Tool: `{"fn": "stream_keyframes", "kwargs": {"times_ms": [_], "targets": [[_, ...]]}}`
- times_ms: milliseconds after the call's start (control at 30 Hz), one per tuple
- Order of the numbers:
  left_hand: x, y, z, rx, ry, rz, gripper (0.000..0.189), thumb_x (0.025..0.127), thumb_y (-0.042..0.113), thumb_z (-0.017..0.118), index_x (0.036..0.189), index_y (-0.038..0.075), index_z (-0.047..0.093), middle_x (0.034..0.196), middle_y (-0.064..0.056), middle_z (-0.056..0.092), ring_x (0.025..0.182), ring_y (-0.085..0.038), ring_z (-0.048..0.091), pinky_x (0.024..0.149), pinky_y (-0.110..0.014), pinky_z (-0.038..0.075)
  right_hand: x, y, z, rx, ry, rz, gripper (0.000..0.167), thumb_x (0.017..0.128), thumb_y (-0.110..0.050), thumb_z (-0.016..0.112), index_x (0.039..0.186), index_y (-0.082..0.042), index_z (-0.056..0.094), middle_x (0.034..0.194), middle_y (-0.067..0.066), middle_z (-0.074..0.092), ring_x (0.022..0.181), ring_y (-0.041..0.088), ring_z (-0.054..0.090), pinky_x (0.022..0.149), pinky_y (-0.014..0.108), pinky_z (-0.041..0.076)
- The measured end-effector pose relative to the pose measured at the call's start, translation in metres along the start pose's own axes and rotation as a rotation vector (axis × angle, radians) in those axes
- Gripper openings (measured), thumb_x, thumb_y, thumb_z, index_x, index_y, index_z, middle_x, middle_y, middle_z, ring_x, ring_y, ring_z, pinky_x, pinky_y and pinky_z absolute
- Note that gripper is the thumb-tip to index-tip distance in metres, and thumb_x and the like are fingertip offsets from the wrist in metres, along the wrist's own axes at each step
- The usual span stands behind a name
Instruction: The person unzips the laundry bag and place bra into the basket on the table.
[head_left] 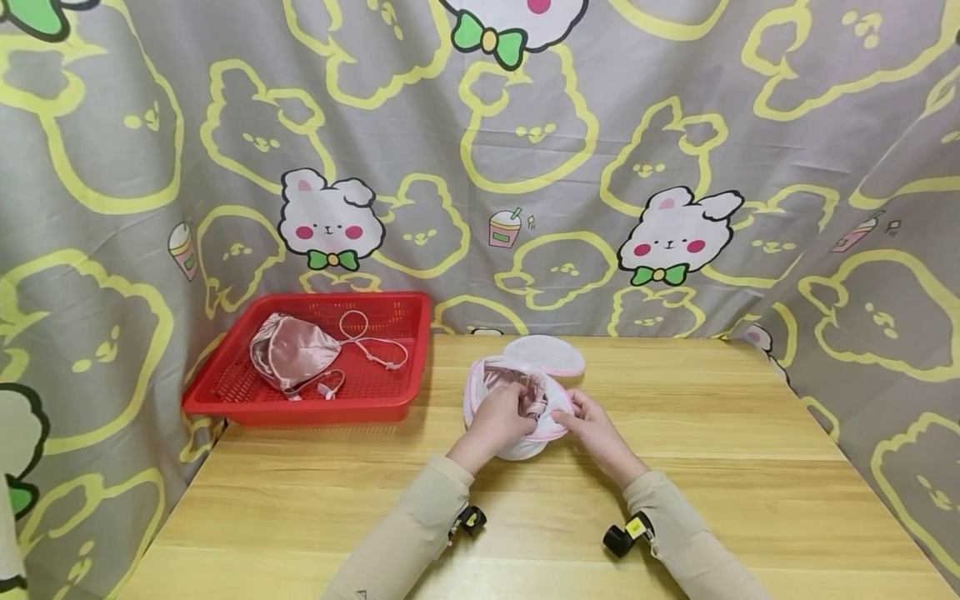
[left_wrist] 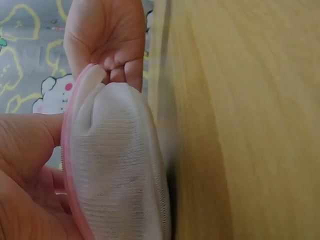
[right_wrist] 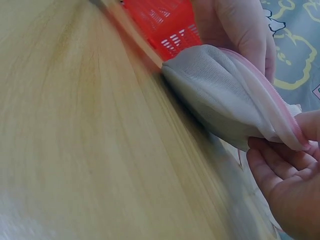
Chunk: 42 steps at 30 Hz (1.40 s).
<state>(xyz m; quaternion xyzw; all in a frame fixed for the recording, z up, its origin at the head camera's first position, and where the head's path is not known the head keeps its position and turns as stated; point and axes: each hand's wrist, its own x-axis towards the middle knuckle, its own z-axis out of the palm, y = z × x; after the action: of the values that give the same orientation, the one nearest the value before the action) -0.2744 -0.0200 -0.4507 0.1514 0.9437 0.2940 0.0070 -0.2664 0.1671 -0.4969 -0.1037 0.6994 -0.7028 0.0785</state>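
Observation:
A round white mesh laundry bag (head_left: 521,448) with pink zip trim stands on the table, its round mesh lid (head_left: 543,354) folded back behind it. Shiny pink satin cloth (head_left: 504,377) lies inside. My left hand (head_left: 501,419) reaches over the rim into the bag, fingers bent down at the satin; their tips are hidden inside, and I cannot tell whether they grip it. At the right side of the rim, my right hand (head_left: 595,429) pinches the pink-trimmed edge between thumb and fingers. In the right wrist view the mesh wall (right_wrist: 215,90) slopes down to the tabletop.
A red plastic basket (head_left: 330,410) stands at the back left of the wooden table (head_left: 712,417). In it lies a pink satin pouch-like piece (head_left: 303,354) with thin straps. A grey patterned curtain (head_left: 420,167) hangs behind the table and along both sides.

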Motion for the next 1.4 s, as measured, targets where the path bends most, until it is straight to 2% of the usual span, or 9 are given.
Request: {"fn": "stream_keyframes", "kwargs": {"times_ms": [133, 267, 400, 600, 800, 933, 1167, 1400], "targets": [[0.000, 0.000, 0.001, -0.030, 0.028, -0.011, 0.019, 0.078, 0.017, 0.074, 0.083, 0.010, 0.058, 0.074, 0.001, 0.054, 0.067, -0.014, 0.048, 0.061, -0.027, 0.042, 0.000, 0.001, -0.001, 0.002, -0.006, -0.011, 0.031, 0.095, -0.006, 0.058, 0.114, 0.014, 0.042, 0.087, -0.009, 0.067, 0.080, 0.002, 0.061, 0.072, 0.018, 0.050], [0.000, -0.003, 0.002, -0.068, 0.066, -0.017, 0.024, 0.081, 0.014, 0.070, 0.069, 0.013, 0.050, 0.062, 0.004, 0.043, 0.056, -0.012, 0.040, 0.049, -0.025, 0.033, 0.000, 0.000, -0.001, -0.005, 0.015, 0.007, 0.029, 0.095, -0.005, 0.058, 0.114, 0.012, 0.044, 0.088, -0.006, 0.067, 0.080, 0.003, 0.061, 0.073, 0.018, 0.051], [0.001, -0.006, 0.001, -0.093, 0.091, -0.022, 0.027, 0.081, 0.011, 0.067, 0.065, 0.014, 0.046, 0.060, 0.005, 0.041, 0.053, -0.011, 0.040, 0.047, -0.024, 0.032, 0.001, -0.001, 0.000, -0.026, 0.061, 0.051, 0.023, 0.094, -0.004, 0.057, 0.112, 0.008, 0.047, 0.088, -0.004, 0.066, 0.079, 0.004, 0.061, 0.073, 0.019, 0.051], [0.002, -0.007, -0.005, -0.117, 0.138, 0.005, 0.023, 0.082, 0.010, 0.065, 0.068, 0.013, 0.046, 0.062, 0.004, 0.043, 0.056, -0.011, 0.041, 0.049, -0.022, 0.033, 0.001, -0.002, -0.001, -0.048, 0.115, 0.083, 0.023, 0.093, -0.001, 0.056, 0.113, 0.009, 0.048, 0.091, -0.003, 0.068, 0.081, 0.002, 0.061, 0.074, 0.019, 0.051], [0.005, -0.009, -0.015, -0.171, 0.186, 0.039, 0.013, 0.080, 0.007, 0.064, 0.071, 0.009, 0.055, 0.067, 0.001, 0.052, 0.060, -0.011, 0.044, 0.054, -0.021, 0.036, 0.002, -0.001, -0.004, -0.047, 0.146, 0.091, 0.028, 0.092, 0.002, 0.055, 0.117, 0.013, 0.047, 0.100, 0.008, 0.069, 0.082, 0.002, 0.063, 0.076, 0.018, 0.052], [0.007, -0.013, -0.022, -0.220, 0.200, 0.059, 0.005, 0.079, 0.007, 0.065, 0.076, 0.007, 0.061, 0.070, -0.001, 0.057, 0.062, -0.010, 0.046, 0.055, -0.020, 0.037, 0.003, 0.002, -0.007, -0.037, 0.162, 0.104, 0.026, 0.092, 0.004, 0.055, 0.116, 0.012, 0.048, 0.096, 0.004, 0.070, 0.081, 0.002, 0.063, 0.075, 0.019, 0.053], [0.008, -0.016, -0.038, -0.353, 0.196, 0.008, 0.004, 0.081, 0.009, 0.064, 0.079, 0.006, 0.063, 0.068, 0.001, 0.057, 0.063, -0.010, 0.047, 0.056, -0.021, 0.039, 0.006, 0.008, -0.011, -0.031, 0.176, 0.120, 0.021, 0.091, 0.005, 0.054, 0.111, 0.011, 0.048, 0.092, 0.002, 0.069, 0.079, 0.004, 0.064, 0.073, 0.021, 0.055], [0.007, -0.015, -0.052, -0.471, 0.245, -0.046, 0.006, 0.081, 0.009, 0.062, 0.083, 0.004, 0.066, 0.068, 0.001, 0.058, 0.065, -0.010, 0.050, 0.059, -0.022, 0.041, 0.009, 0.008, -0.015, -0.038, 0.196, 0.119, 0.019, 0.091, 0.005, 0.054, 0.108, 0.010, 0.048, 0.088, 0.000, 0.068, 0.078, 0.005, 0.065, 0.074, 0.023, 0.057]]}}
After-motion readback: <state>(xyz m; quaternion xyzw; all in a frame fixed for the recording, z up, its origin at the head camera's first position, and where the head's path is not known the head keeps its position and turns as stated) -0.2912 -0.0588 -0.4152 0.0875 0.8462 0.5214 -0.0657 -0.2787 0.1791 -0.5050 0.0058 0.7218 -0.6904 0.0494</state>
